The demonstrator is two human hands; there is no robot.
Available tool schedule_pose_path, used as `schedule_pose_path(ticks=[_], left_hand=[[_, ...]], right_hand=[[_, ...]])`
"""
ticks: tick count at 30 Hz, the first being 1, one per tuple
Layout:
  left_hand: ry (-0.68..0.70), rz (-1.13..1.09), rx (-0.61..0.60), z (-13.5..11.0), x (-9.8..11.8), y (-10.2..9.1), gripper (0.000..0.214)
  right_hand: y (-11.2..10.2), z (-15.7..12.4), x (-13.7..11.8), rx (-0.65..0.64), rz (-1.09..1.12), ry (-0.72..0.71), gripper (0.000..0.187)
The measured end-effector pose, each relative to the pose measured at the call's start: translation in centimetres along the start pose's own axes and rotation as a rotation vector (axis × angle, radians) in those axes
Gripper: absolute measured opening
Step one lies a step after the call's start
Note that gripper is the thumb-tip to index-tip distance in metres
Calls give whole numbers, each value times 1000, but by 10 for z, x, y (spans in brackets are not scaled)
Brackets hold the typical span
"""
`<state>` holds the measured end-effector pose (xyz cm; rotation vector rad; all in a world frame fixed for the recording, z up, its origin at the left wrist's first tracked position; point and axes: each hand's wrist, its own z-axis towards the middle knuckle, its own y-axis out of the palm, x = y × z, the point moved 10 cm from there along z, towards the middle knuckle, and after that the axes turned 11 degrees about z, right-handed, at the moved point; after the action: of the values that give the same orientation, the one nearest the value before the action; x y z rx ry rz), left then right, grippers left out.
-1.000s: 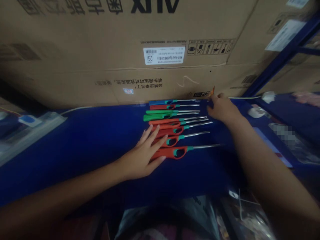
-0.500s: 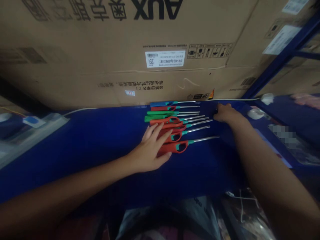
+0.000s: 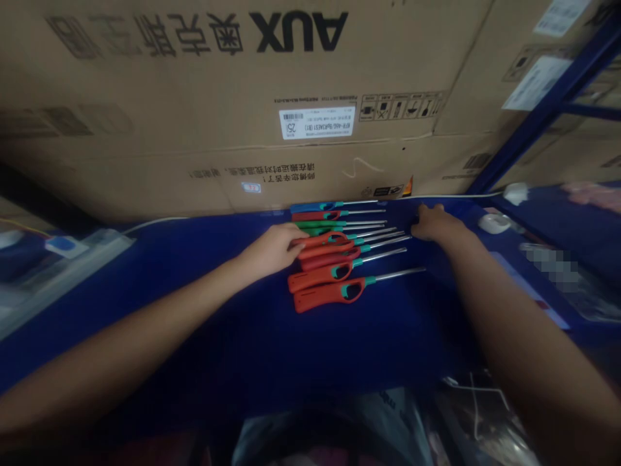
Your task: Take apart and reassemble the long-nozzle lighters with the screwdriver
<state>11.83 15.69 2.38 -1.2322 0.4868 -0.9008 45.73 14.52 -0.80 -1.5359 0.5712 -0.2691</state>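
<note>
Long-necked gas lighters (image 3: 315,299), plastic-handled, with bright metal necks, laid in a row on a blue shelf board (image 3: 204,336) at the foot of an AUX carton (image 3: 194,129); handles to the left, necks to the right. Colours: a blue lighter (image 3: 309,208) at the back, nearest the carton; a red lighter (image 3: 313,215) just beside it; green lighters (image 3: 312,224) next; then orange-red lighters (image 3: 310,277) to the front, several handles touching or overlapping. Left hand (image 3: 277,248): fingers bent toward the thumb at the butt of an orange-red handle mid-row; whether the grip is firm cannot be told. Right hand (image 3: 435,223): loosely curled beyond the metal tips, apart from them; its palm is hidden, so any contents cannot be told. Handling, by judgement: light, rigid, smooth and somewhat slippery, the trigger probably the delicate part; best held round the broad handle, behind the trigger loop, clear of the thin neck.
</note>
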Motion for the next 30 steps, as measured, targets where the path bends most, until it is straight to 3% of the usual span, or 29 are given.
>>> schedule_pose_path(ticks=[4,10,14,21,26,30], left_hand=[[49,22,-44,3,3,0,27],[128,92,203,-2,10,-19,29],[192,149,286,-8,8,-15,28],[155,61,257,-17,13,-16,28],[206,-37,128,-21,35,-10,28],[202,-27,61,-20,40,-4,30]], right_hand=[[3,-4,0,-71,-28,41,60],[3,-9,-2,-118,-43,56,61],[3,-8,-2,-108,-45,47,59],[4,-6,-2,-101,-42,48,55],[4,-8,-3,-104,-50,51,54],[3,-9,-4,-109,-52,49,53]])
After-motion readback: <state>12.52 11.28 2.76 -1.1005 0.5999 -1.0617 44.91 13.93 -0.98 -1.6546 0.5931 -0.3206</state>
